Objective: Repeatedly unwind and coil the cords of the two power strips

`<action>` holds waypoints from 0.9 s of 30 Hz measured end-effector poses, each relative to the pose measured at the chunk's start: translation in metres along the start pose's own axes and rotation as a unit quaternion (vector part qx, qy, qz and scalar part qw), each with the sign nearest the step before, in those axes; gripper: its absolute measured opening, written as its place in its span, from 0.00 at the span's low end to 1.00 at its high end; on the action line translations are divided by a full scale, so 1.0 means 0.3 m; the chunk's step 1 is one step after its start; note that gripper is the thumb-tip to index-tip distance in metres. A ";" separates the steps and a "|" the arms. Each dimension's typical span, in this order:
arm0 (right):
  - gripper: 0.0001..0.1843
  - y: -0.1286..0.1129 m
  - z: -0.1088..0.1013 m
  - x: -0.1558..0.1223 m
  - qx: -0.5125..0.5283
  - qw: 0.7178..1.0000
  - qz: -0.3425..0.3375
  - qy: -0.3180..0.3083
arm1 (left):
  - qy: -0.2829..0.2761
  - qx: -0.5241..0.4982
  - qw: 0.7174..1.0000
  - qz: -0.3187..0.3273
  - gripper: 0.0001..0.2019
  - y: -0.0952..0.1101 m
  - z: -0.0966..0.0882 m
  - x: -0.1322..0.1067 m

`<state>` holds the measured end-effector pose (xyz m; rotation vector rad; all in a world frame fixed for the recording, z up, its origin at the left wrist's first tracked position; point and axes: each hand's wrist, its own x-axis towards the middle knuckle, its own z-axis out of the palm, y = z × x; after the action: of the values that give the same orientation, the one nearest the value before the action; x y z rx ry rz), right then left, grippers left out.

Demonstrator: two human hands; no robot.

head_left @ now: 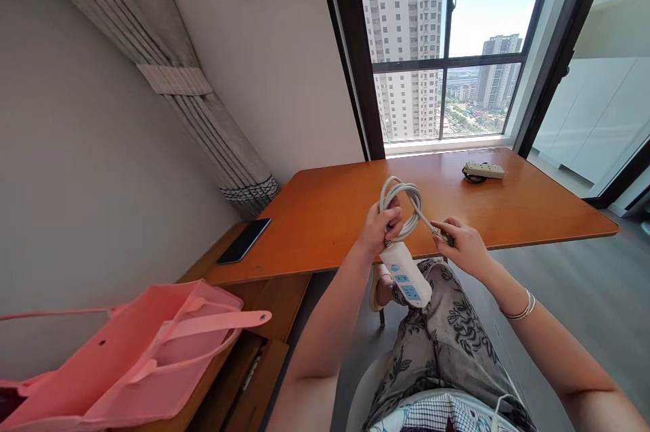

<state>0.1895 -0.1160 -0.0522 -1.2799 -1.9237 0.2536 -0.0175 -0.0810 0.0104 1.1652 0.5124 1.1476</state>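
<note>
My left hand [383,225] grips the coiled white cord [417,198] of a power strip. Below that hand hangs the white power strip [406,274], tilted over my lap, its blue sockets facing up. To the right, my right hand [460,242] is closed around the plug end [445,237] of the same cord, near the table's front edge. Loops of cord rise above my left fingers. Part of the plug is hidden by my right fingers.
Another power strip [484,170] with a black cord lies on the far right of the wooden table [325,215]. A dark tablet or phone [244,241] rests at its left end. A pink bag [167,351] stands at the lower left, and a window [447,66] is behind the table.
</note>
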 end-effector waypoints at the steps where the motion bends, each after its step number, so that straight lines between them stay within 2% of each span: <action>1: 0.15 -0.001 -0.006 -0.005 -0.024 0.999 -0.019 0.015 | -0.009 -0.029 1.000 -0.001 0.19 0.013 -0.003 -0.002; 3: 0.12 -0.007 -0.018 -0.009 -0.051 0.998 -0.039 0.023 | -0.039 -0.075 0.996 0.001 0.19 0.028 -0.004 -0.006; 6: 0.12 -0.014 -0.034 0.003 -0.043 0.998 -0.045 -0.019 | -0.078 -0.094 0.992 0.009 0.19 0.028 0.003 -0.010; 8: 0.13 -0.016 -0.043 0.019 0.008 0.999 -0.035 -0.041 | -0.094 -0.087 0.992 -0.001 0.20 0.017 0.006 -0.012; 10: 0.24 -0.020 -0.046 0.037 0.128 0.990 -0.015 -0.054 | -0.111 -0.083 0.990 -0.023 0.21 0.002 0.007 -0.015; 11: 0.30 -0.025 -0.045 0.046 0.209 0.976 -0.001 -0.066 | -0.121 -0.084 0.988 -0.035 0.22 -0.006 0.007 -0.017; 13: 0.35 -0.042 -0.039 0.062 0.365 0.926 0.027 -0.097 | -0.144 -0.090 0.984 -0.055 0.22 -0.021 0.006 -0.021; 15: 0.33 -0.064 -0.028 0.076 0.457 0.881 0.058 -0.105 | -0.164 -0.097 0.979 -0.066 0.21 -0.033 0.007 -0.024; 17: 0.29 -0.085 -0.011 0.085 0.489 0.863 0.086 -0.087 | -0.174 -0.107 0.977 -0.068 0.21 -0.041 0.008 -0.025; 21: 0.21 -0.107 0.025 0.087 0.480 0.872 0.097 -0.024 | -0.181 -0.137 0.972 -0.061 0.21 -0.048 0.010 -0.024; 27: 0.26 -0.109 0.037 0.065 0.347 0.936 0.034 0.050 | -0.172 -0.149 0.971 -0.075 0.23 -0.052 0.011 -0.026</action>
<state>0.1558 -0.1120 -0.0317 -0.8551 -1.4920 0.8064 -0.0111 -0.0888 -0.0042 1.0147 0.1499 0.8351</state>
